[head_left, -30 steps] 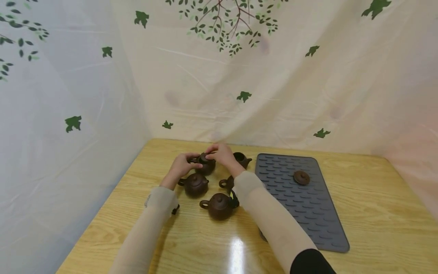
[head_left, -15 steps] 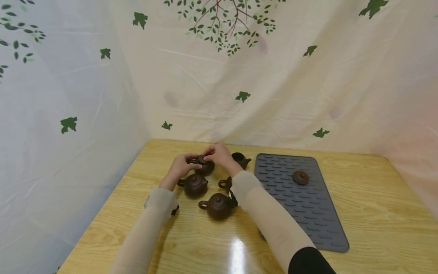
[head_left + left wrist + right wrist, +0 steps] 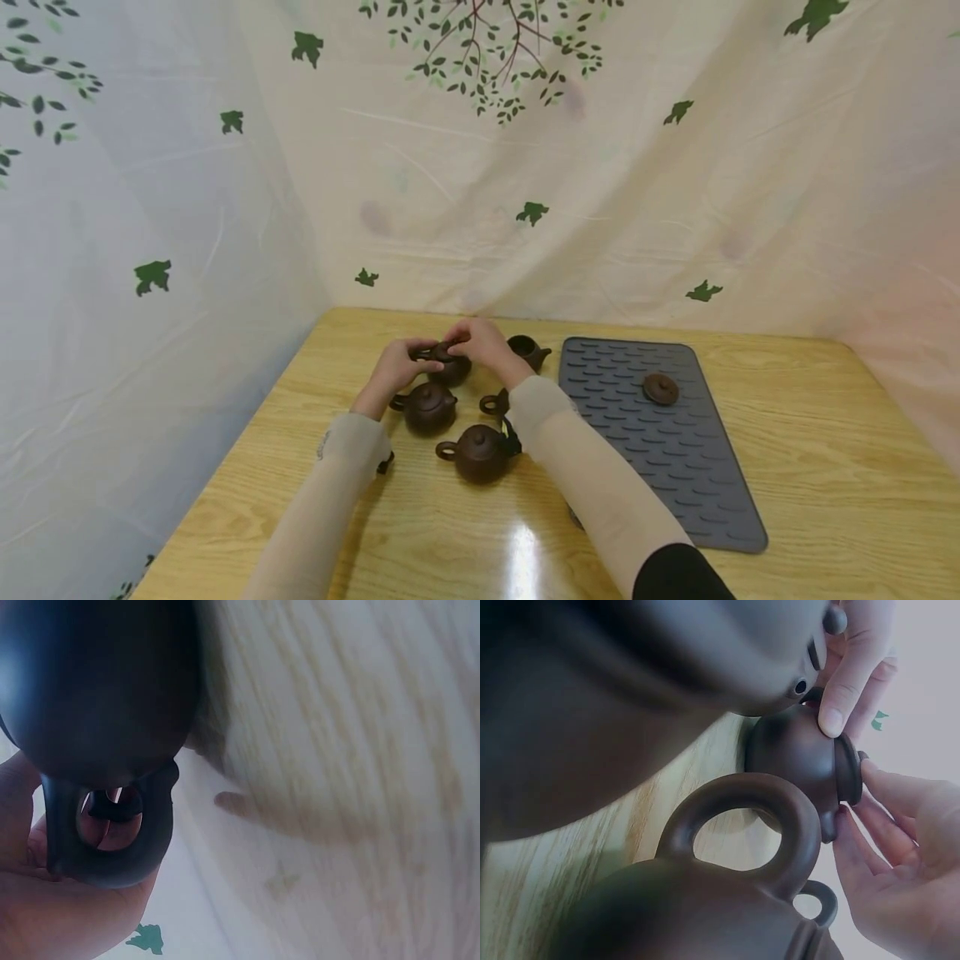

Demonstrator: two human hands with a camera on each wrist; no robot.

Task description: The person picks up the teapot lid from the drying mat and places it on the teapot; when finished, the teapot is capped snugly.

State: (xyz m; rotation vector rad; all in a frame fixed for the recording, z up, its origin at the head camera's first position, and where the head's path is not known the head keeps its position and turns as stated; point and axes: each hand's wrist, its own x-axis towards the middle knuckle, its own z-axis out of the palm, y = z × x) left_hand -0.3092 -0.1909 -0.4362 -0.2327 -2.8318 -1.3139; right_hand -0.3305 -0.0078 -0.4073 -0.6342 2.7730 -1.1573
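Note:
My left hand (image 3: pixel 397 367) holds the far-left dark brown teapot (image 3: pixel 453 372) at its handle side, the thumb against its upper rim. With my right hand (image 3: pixel 483 343) I pinch that teapot's lid (image 3: pixel 847 771); in the right wrist view the lid sits at the mouth, and other fingers of this hand are near the spout. Just in front stands a second lidded teapot (image 3: pixel 429 408). In the left wrist view a teapot handle (image 3: pixel 112 874) looms close, partly covering the fingers.
A lidded teapot (image 3: pixel 482 454) stands nearer the front. Another teapot (image 3: pixel 492 404) is mostly behind my right sleeve. A lidless teapot (image 3: pixel 528 352) stands at the back. On the grey mat (image 3: pixel 675 467) to the right lies a loose lid (image 3: pixel 661 389).
Both hands stay at the far-left teapot. The right fingertips have shifted very slightly left over its lid. The other teapots and the loose lid have not moved.

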